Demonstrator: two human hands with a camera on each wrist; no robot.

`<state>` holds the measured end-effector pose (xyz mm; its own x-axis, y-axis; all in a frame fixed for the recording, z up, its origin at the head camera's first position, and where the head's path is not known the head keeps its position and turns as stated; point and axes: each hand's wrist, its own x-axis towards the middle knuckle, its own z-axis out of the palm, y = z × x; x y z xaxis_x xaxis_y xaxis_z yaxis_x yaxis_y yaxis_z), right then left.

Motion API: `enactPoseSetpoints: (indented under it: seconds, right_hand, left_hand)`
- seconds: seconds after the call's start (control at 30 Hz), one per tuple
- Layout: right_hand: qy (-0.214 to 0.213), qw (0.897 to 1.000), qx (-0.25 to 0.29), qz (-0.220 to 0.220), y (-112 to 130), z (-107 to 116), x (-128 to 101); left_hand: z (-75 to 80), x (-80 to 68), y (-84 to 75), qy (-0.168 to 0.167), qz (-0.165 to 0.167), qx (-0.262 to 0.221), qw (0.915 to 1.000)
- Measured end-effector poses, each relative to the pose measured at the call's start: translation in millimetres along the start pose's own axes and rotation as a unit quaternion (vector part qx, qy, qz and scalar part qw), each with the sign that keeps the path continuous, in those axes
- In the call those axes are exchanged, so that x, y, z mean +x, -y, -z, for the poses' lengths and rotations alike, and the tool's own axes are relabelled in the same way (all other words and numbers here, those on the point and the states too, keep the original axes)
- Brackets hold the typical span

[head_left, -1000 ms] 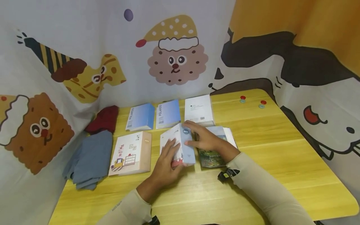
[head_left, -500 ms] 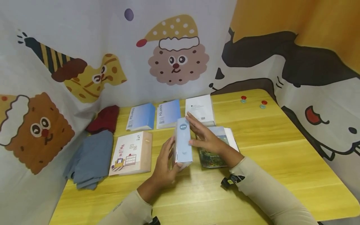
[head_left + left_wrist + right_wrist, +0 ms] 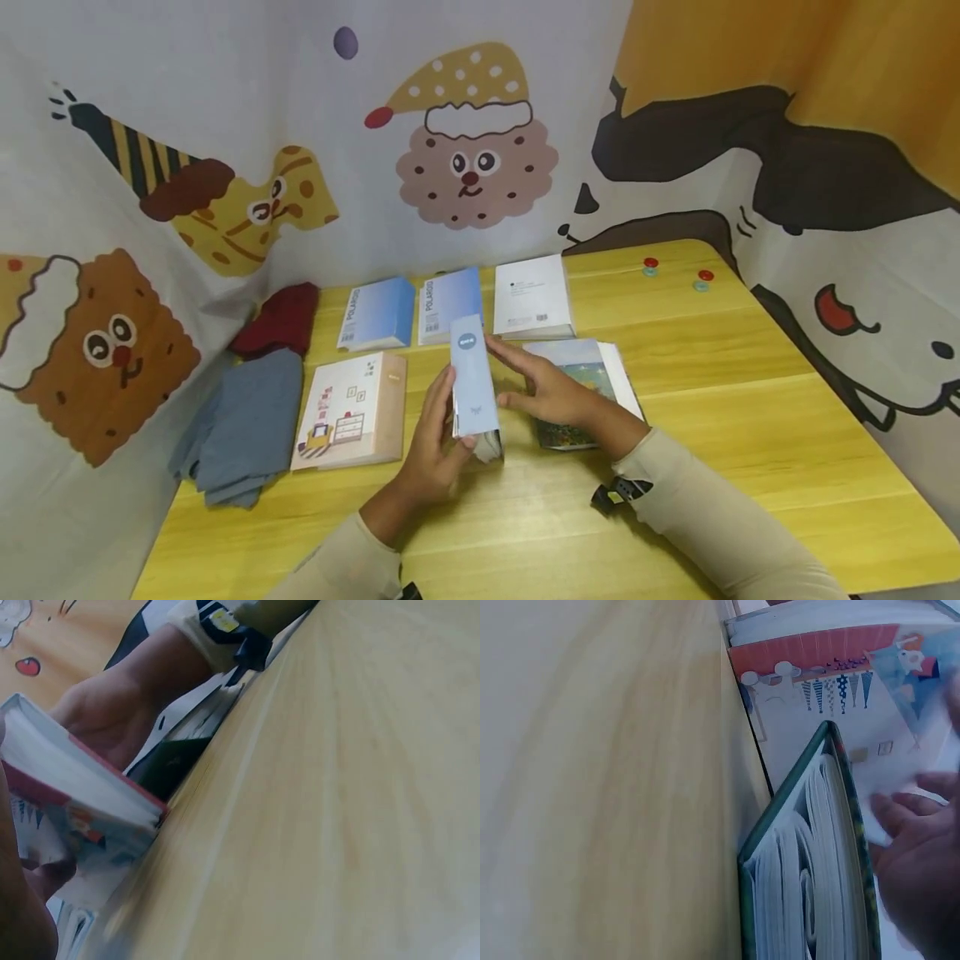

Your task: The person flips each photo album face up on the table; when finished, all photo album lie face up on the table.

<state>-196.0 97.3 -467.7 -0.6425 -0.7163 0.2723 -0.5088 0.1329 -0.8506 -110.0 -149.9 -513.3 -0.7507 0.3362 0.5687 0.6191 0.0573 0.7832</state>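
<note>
A book (image 3: 472, 383) with a pale blue spine stands on its long edge on the yellow table (image 3: 750, 417), spine up. My left hand (image 3: 433, 437) holds its left cover, with the thumb round the near end. My right hand (image 3: 551, 390) lies flat against its right cover, fingers straight. In the left wrist view the book (image 3: 75, 787) shows its white page block and a red strip, and the right hand (image 3: 112, 720) is behind it. The right wrist view shows the book's illustrated cover (image 3: 832, 682) and my right hand's fingers (image 3: 922, 855) touching it.
A green-covered book (image 3: 581, 392) (image 3: 810, 877) lies flat under my right wrist. Two blue books (image 3: 377, 312) (image 3: 450, 304) and a white one (image 3: 531, 296) line the back. A beige illustrated book (image 3: 348, 408), grey-blue cloth (image 3: 240, 425) and dark red cloth (image 3: 277, 317) lie to the left. Printed cloth walls surround the table.
The book went from lying tilted on its cover to standing on edge with the spine up, and it shifted slightly left. Both hands followed it, one on each cover.
</note>
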Motion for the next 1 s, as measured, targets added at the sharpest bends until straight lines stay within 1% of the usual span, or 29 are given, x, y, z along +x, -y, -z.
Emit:
enactPoseSetpoints:
  seconds: [0.07,0.13,0.23,0.3,0.4,0.53,0.6,0.67,0.73,0.83,0.9,1.0]
  right_hand:
    - [0.007,0.998,-0.059,-0.007,-0.8,0.2,-1.5]
    - [0.016,0.993,-0.113,-0.017,-1.1,0.6,-2.7]
    - [0.025,0.986,-0.161,-0.039,-1.7,1.4,-4.0]
    - [0.031,0.983,-0.175,-0.053,-2.6,1.5,-4.9]
    - [0.036,0.978,-0.193,-0.068,-5.7,1.1,-6.3]
    - [0.033,0.976,-0.206,-0.065,-9.9,0.7,-7.3]
    - [0.03,0.976,-0.208,-0.062,-11.9,0.3,-7.4]
    - [0.023,0.975,-0.216,-0.049,-16.6,-1.1,-8.0]
    - [0.017,0.974,-0.224,-0.044,-18.2,-2.1,-7.9]
    - [0.013,0.968,-0.248,-0.039,-19.5,-3.8,-7.5]
    - [0.02,0.962,-0.265,-0.056,-17.3,-4.6,-7.0]
    - [0.031,0.952,-0.293,-0.079,-15.7,-6.9,-7.8]
  left_hand:
    - [4.1,-1.3,-2.0,-0.005,0.004,0.003,1.0]
    - [7.6,-1.6,-3.9,-0.011,0.009,0.005,0.9999]
    - [11.1,-0.7,-5.7,-0.014,0.013,0.004,0.9998]
    - [12.5,-0.5,-5.5,-0.01,0.007,0.002,0.9999]
    - [13.9,-1.5,-4.0,0.001,0.005,-0.022,0.9997]
    - [15.3,-3.4,-1.9,0.009,0.004,-0.046,0.9989]
    - [16.0,-4.2,-1.9,0.008,0.004,-0.038,0.9992]
    - [16.8,-4.9,-2.4,0.002,0.01,-0.026,0.9996]
    - [18.0,-5.7,-4.0,-0.008,0.024,-0.02,0.9995]
    - [21.1,-6.9,-6.9,-0.029,0.047,-0.006,0.9984]
    - [23.9,-7.9,-9.2,-0.044,0.073,0.009,0.9963]
    - [26.3,-7.5,-12.8,-0.06,0.112,0.042,0.991]
